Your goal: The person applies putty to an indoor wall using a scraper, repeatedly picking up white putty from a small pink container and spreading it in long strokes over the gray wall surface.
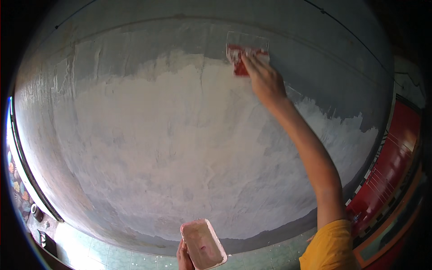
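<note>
Scraper on wall, tray in hand

The scraper [240,68] is high on the wall [342,83], right of its middle and well above its bottom edge. Its body is red and heavily smeared with white; a thin rectangular outline, grey within like the wall, shows above the red part. The right hand [266,82] is closed on it, fingers laid along the red face. The tray [213,235], oblong with rounded corners, is tilted so that its inside shows. It is coated with pinkish residue, with paler smears on the rim. The left hand [183,257] grips its left side, fingers bent; the rest is hidden by the tray or cut off.

The pale coat [148,130] covers most of the wall's middle. Its upper border is ragged, and bare grey lies above it and along the bottom edge. Streaks and vertical marks show near the wall's left edge. A cable [360,41] crosses the upper right corner.

Beyond the right edge is a red panel [389,155]. Tiled floor [148,261], speckled white, runs along the bottom edge; a small round container [37,212] sits past the lower left corner.

Obstructions: the right forearm [310,144] covers part of the coat, the yellow sleeve [330,245] the lower right corner, and the tray part of the bottom edge.
</note>
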A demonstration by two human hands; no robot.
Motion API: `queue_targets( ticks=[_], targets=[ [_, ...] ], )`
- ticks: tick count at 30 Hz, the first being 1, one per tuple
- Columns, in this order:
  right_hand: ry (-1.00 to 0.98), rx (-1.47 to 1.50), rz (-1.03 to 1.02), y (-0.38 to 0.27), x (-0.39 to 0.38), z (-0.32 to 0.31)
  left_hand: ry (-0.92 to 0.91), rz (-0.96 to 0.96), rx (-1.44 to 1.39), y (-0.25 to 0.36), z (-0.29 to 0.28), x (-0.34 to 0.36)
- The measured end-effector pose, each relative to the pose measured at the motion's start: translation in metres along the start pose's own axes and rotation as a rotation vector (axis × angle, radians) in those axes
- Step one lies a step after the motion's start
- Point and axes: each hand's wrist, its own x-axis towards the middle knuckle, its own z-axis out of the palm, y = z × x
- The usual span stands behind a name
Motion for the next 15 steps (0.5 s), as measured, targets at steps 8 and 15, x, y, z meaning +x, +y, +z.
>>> queue_targets(
  ticks=[8, 15],
  targets=[
    [-0.164, 0.222, 0.141, -0.018, 0.027, -0.068, 0.020, 0.055, 0.007, 0.008, -0.009, -0.004],
    [-0.034, 0.020, -0.011, -0.009, 0.016, 0.000, -0.008, 0.007, 0.008, 0.012, -0.005, -0.005]
  ],
)
